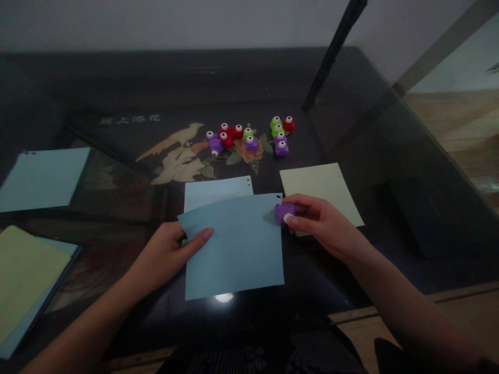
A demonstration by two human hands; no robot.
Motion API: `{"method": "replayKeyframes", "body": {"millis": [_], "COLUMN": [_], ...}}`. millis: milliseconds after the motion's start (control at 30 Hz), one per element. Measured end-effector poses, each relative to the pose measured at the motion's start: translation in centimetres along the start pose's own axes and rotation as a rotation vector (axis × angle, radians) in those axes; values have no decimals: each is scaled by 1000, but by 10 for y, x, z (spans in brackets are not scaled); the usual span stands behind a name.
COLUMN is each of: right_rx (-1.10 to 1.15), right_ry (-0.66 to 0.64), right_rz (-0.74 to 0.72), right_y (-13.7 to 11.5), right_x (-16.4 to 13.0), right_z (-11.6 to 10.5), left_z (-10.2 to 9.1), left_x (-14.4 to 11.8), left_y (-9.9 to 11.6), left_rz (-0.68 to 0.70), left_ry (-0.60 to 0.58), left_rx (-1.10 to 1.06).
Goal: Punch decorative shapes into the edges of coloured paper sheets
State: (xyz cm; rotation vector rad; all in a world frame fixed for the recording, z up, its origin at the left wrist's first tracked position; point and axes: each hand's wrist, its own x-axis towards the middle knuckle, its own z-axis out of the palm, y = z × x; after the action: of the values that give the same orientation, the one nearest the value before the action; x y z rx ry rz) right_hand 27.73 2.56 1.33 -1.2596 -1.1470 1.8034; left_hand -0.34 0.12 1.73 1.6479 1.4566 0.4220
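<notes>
My left hand (171, 249) pinches the left side of a blue paper sheet (236, 249), thumb on top and fingers underneath. The sheet is lifted and slightly bent, and it partly covers another light blue sheet (218, 190). At its upper right corner my right hand (317, 218) grips a small purple paper punch (285, 212) with a white button, the thumb against that button. A small cut-out shows in the sheet's corner just above the punch. Behind my right hand lies a stack of pale green paper (317, 182).
Several small punches in purple, red (225, 139) and green (276, 123) stand farther back. Blue sheets (47, 176) and a yellow-green sheet (29, 275) lie at the left. A dark post (333, 54) rises at the back right of the glossy black table (136, 291).
</notes>
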Motion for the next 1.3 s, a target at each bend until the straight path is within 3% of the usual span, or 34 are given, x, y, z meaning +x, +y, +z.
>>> {"method": "replayKeyframes", "body": {"millis": [1300], "right_rx": [-41], "right_ry": [22], "right_rz": [-16], "right_y": [9], "right_x": [1], "right_z": [4], "left_z": [3], "left_x": [1], "left_y": [2], "left_rz": [-1], "left_ry": [-49], "left_rx": [-40]}}
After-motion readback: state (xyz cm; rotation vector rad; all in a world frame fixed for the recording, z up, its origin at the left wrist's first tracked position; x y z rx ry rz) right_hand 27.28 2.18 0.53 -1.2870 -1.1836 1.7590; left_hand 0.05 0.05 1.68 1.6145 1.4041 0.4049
